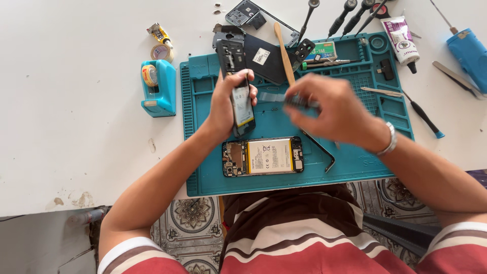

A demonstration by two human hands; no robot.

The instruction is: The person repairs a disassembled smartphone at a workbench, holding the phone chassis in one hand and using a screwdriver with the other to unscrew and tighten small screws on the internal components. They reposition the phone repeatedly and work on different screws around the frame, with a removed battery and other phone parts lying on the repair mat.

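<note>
Black and glossy, a slim phone part (240, 96) stands nearly upright in the left hand (223, 104), whose fingers close around its lower half; it hangs over the upper middle of a teal mat (304, 175). A pale strip (271, 96) runs from the part's edge to the right hand (329, 109), which is pinched shut on a small dark tool (302, 101), blurred too much to tell its kind. A metal band (389, 139) circles that wrist.

One opened phone (263, 156) lies flat on the mat just below the hands, its silvery battery bare between two dark circuit ends. One bent metal rod (319, 149) lies beside it. Farther up the mat rest one black back cover (264, 58) and one wooden stick (284, 50). Four screwdrivers (350, 15) with dark handles fan out at the top edge. One white tube (401, 40) lies to their right, and one blue tool (469, 50) beyond it. One blue-tipped driver (423, 116) crosses the mat's right edge.

On the white table (76, 127) left of the mat stand one teal tape dispenser (160, 86) and one loose tape roll (161, 52).
</note>
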